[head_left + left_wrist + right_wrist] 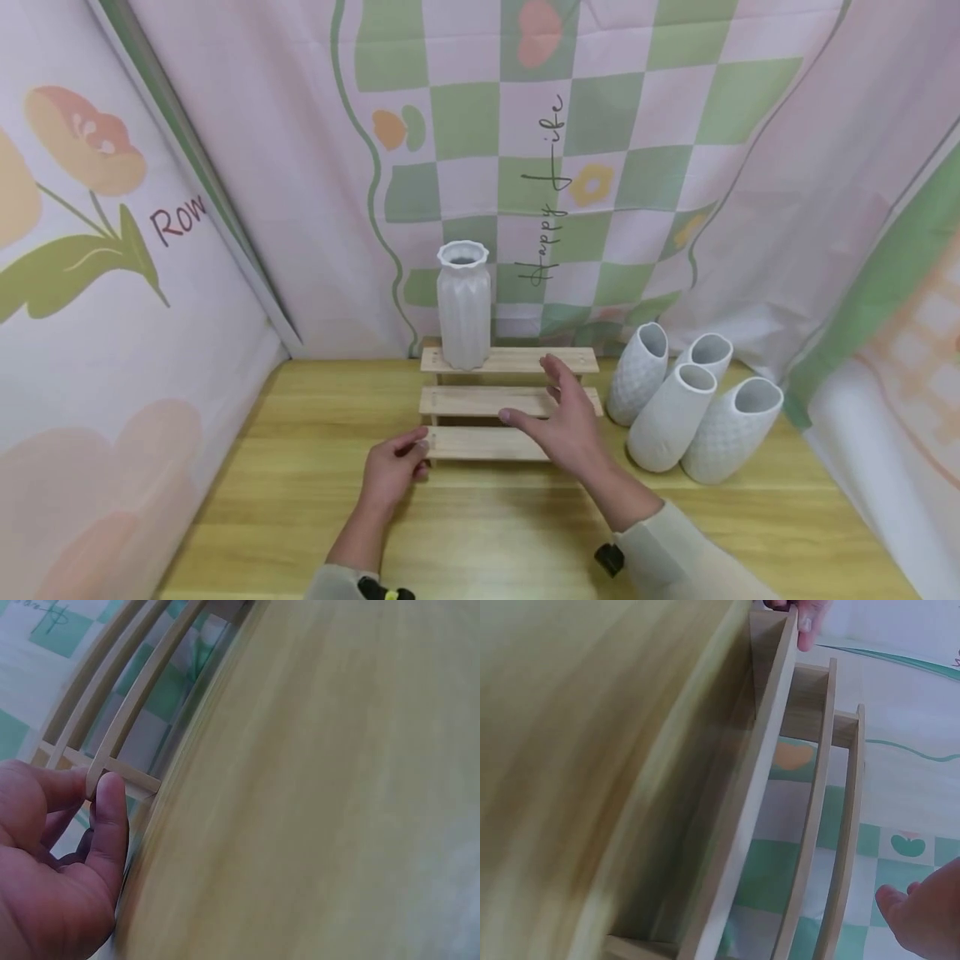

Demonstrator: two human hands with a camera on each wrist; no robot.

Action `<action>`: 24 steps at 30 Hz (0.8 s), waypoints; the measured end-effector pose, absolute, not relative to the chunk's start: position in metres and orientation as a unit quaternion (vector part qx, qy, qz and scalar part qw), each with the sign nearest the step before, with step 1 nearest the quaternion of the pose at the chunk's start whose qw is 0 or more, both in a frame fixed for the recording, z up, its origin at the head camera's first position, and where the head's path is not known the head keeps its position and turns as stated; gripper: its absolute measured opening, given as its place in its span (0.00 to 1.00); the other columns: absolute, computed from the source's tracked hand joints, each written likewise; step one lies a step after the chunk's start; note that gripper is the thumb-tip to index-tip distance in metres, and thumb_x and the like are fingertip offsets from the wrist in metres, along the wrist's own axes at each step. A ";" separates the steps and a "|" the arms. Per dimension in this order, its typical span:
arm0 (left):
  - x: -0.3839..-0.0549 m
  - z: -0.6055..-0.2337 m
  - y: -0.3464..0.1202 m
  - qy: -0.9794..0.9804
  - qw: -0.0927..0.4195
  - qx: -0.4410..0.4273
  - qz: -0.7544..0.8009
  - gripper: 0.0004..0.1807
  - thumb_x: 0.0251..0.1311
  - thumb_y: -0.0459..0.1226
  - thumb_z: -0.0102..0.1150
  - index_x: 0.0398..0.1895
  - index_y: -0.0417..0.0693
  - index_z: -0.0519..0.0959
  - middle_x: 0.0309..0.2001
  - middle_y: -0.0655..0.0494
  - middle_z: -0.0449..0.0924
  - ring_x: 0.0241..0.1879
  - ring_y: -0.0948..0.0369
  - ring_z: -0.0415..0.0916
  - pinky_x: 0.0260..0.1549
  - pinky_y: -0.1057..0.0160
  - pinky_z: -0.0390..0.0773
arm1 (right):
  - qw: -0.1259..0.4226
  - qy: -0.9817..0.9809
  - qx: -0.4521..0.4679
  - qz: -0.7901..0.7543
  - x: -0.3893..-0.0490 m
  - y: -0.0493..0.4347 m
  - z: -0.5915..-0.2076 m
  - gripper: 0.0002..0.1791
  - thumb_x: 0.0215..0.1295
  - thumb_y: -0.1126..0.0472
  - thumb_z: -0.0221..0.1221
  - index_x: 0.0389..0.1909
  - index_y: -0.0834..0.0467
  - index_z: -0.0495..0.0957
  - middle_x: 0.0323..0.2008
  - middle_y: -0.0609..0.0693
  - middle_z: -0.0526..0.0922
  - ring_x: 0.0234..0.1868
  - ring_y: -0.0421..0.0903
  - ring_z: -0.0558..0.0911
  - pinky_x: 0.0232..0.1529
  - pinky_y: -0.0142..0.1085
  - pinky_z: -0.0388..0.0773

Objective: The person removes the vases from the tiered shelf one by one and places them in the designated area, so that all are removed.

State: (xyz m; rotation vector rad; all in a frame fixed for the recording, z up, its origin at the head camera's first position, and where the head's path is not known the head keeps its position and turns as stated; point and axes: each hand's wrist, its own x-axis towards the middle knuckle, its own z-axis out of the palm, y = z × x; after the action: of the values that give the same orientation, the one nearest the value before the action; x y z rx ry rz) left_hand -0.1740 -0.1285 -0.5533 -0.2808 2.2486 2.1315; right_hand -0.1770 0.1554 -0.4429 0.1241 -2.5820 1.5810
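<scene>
A three-tier wooden stand is placed on the table near the back curtain. On the left part of its top board stands a white fluted vase with a scalloped rim. My left hand pinches the left end of the lowest board between thumb and fingers; the left wrist view shows the board's end in that pinch. My right hand hovers over the stand's right side, its thumb and fingers spread apart and holding nothing. In the right wrist view that hand appears at the right edge, away from the boards.
Right of the stand, several white vases with slanted mouths stand close together on the wooden table. A patterned curtain hangs behind, and a white printed panel borders the left side.
</scene>
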 end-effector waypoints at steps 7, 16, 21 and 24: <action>-0.176 -0.556 -0.128 0.731 0.020 -0.080 0.677 0.16 0.68 0.33 0.66 0.57 0.41 0.84 0.40 0.44 0.84 0.29 0.57 0.83 0.31 0.62 0.89 | 0.072 -0.850 0.053 0.518 -0.192 0.148 -0.436 0.68 0.48 0.35 0.78 0.83 0.51 0.48 0.80 0.52 0.57 0.75 0.64 0.65 0.72 0.58 0.69; -0.174 -0.552 -0.126 0.742 0.020 -0.084 0.665 0.17 0.68 0.34 0.66 0.58 0.41 0.84 0.42 0.43 0.84 0.29 0.56 0.83 0.31 0.62 0.89 | 0.074 -0.861 0.061 0.499 -0.216 0.140 -0.431 0.68 0.49 0.37 0.78 0.83 0.51 0.47 0.80 0.52 0.57 0.75 0.64 0.65 0.69 0.58 0.72; -0.174 -0.552 -0.127 0.749 0.019 -0.082 0.657 0.18 0.68 0.35 0.65 0.59 0.42 0.83 0.45 0.43 0.84 0.30 0.56 0.84 0.32 0.61 0.89 | 0.073 -0.867 0.070 0.488 -0.233 0.132 -0.429 0.71 0.47 0.35 0.79 0.84 0.52 0.45 0.80 0.54 0.56 0.75 0.62 0.64 0.72 0.59 0.67; -0.173 -0.552 -0.127 0.751 0.016 -0.082 0.655 0.18 0.68 0.35 0.66 0.59 0.43 0.83 0.46 0.44 0.84 0.30 0.56 0.84 0.32 0.61 0.89 | 0.065 -0.866 0.071 0.490 -0.242 0.125 -0.428 0.72 0.47 0.36 0.79 0.84 0.51 0.43 0.81 0.54 0.54 0.77 0.60 0.61 0.74 0.59 0.64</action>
State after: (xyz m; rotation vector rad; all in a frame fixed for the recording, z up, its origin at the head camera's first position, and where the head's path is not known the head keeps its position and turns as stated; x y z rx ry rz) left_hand -0.1733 -0.1273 -0.5521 -0.2537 2.3347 2.0369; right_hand -0.2419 0.1254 -0.4279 0.2154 -2.6155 1.4788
